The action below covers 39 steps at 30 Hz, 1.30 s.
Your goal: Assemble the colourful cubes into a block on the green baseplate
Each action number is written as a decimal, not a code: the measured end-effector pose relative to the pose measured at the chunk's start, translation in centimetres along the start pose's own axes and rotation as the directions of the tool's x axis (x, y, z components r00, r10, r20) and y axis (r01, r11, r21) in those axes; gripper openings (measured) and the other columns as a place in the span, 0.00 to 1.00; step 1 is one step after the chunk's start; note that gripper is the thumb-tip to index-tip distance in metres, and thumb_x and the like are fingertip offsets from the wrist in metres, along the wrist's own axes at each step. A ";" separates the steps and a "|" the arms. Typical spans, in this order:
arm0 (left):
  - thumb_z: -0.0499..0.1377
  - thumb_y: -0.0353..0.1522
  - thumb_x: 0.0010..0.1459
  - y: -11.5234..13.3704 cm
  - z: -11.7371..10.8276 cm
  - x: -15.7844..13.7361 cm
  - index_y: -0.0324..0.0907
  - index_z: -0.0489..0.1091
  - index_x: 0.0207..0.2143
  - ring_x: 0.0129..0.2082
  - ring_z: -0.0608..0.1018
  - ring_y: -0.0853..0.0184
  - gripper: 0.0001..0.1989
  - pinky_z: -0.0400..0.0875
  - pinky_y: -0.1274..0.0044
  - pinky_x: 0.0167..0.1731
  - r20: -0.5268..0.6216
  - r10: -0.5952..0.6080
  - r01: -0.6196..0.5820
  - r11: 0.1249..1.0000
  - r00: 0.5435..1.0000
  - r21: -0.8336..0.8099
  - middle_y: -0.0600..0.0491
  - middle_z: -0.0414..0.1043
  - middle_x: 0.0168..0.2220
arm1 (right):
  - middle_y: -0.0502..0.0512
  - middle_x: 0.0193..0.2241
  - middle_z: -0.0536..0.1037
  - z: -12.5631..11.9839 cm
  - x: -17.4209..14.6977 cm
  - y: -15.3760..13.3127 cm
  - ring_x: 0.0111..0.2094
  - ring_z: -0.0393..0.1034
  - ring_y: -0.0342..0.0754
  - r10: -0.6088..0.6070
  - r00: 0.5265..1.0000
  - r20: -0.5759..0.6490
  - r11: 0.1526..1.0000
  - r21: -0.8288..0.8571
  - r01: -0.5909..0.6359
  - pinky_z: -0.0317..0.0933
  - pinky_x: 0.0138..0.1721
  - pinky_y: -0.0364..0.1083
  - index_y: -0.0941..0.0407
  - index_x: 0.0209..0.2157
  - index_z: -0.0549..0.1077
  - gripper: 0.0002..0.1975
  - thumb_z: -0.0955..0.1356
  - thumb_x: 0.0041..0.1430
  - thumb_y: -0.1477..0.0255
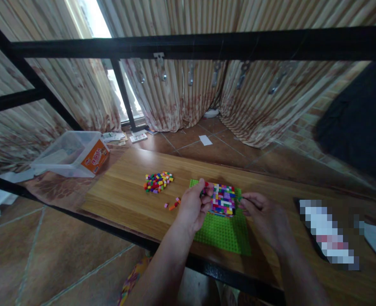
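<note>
A block of multicoloured toy bricks (223,199) stands on the green baseplate (226,238). My left hand (194,207) is at the block's left side, fingers curled around a few small bricks; red shows near the thumb, and the rest is mostly hidden. On the other side, my right hand (266,214) pinches what looks like a small dark green brick (239,198) by the block's right edge. Left of the baseplate lies a pile of loose bricks (158,182), with several stray ones (175,205) closer to my left hand.
The wooden table (120,195) has a dark front edge (213,272). A pixelated dark-edged object (328,236) lies at the right. Beyond the table's left end sits a clear plastic bin (68,155). A black metal bar (188,47) crosses above, with striped curtains (175,97) behind.
</note>
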<state>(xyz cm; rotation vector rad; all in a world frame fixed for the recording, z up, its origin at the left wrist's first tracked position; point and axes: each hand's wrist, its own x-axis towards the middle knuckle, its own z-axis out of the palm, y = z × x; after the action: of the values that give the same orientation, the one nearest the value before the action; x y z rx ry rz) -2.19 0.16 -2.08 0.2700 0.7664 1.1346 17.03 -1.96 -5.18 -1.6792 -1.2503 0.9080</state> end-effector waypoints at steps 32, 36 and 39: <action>0.61 0.38 0.60 0.0 -0.1 -0.2 0.33 0.71 0.30 0.16 0.54 0.82 0.15 0.42 0.86 0.14 -0.007 -0.008 0.008 1.000 1.000 0.002 0.57 0.61 0.22 | 0.50 0.20 0.78 4.1 1.2 1.3 0.23 0.69 0.44 0.223 0.974 -0.045 0.789 0.595 -0.153 0.66 0.27 0.45 0.54 0.22 0.79 0.12 0.79 0.29 0.69; 0.63 0.41 0.57 -0.1 -0.2 -0.1 0.34 0.70 0.30 0.16 0.53 0.81 0.17 0.42 0.85 0.14 -0.001 0.006 -0.006 1.000 1.000 0.015 0.57 0.61 0.22 | 0.50 0.21 0.79 4.3 0.8 1.3 0.23 0.70 0.44 0.215 0.975 -0.053 0.770 0.623 -0.136 0.67 0.28 0.45 0.54 0.23 0.80 0.13 0.80 0.29 0.68; 0.65 0.42 0.56 -0.1 -0.3 -0.1 0.34 0.71 0.30 0.16 0.53 0.81 0.18 0.42 0.85 0.14 0.002 0.012 -0.012 1.000 1.000 0.019 0.57 0.61 0.22 | 0.49 0.22 0.79 3.9 0.7 1.4 0.25 0.71 0.43 0.207 0.978 -0.021 0.760 0.633 -0.147 0.67 0.29 0.44 0.54 0.24 0.80 0.15 0.81 0.29 0.67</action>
<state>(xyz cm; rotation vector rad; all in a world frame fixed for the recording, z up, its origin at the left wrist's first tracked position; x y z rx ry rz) -2.32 -0.05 -2.30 0.2919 0.7757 1.1384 14.21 -0.71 -8.02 -1.2773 -0.6127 1.1915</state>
